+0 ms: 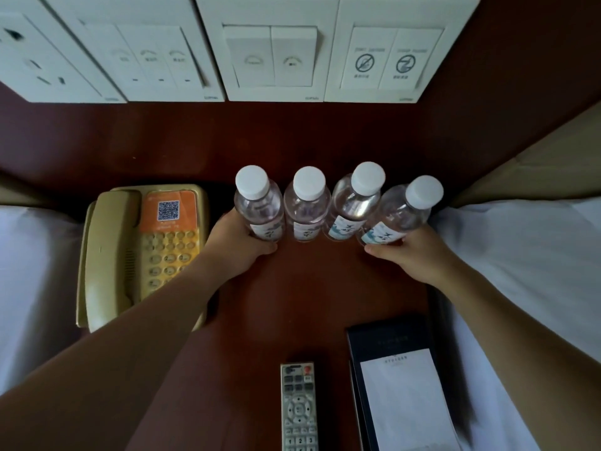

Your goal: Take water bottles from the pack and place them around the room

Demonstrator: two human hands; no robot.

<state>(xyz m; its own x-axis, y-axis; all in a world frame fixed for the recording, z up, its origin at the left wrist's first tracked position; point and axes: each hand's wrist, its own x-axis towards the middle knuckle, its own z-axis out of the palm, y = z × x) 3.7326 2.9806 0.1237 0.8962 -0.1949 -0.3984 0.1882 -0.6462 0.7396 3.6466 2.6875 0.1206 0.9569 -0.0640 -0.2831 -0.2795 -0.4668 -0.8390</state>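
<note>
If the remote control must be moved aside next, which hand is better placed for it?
Neither hand is free: left hand and right hand each grip an end bottle. The remote control lies nearer the right forearm, so probably right.

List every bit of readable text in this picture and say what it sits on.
"1", "2", "3": bottom keys of the remote.
Telephone: QR code, no legible words; keypad digits blurred.
Notepad: heading too small.
Wall switches: crossed-circle signs, captions blurred.
Bottles: label writing unreadable.
</note>
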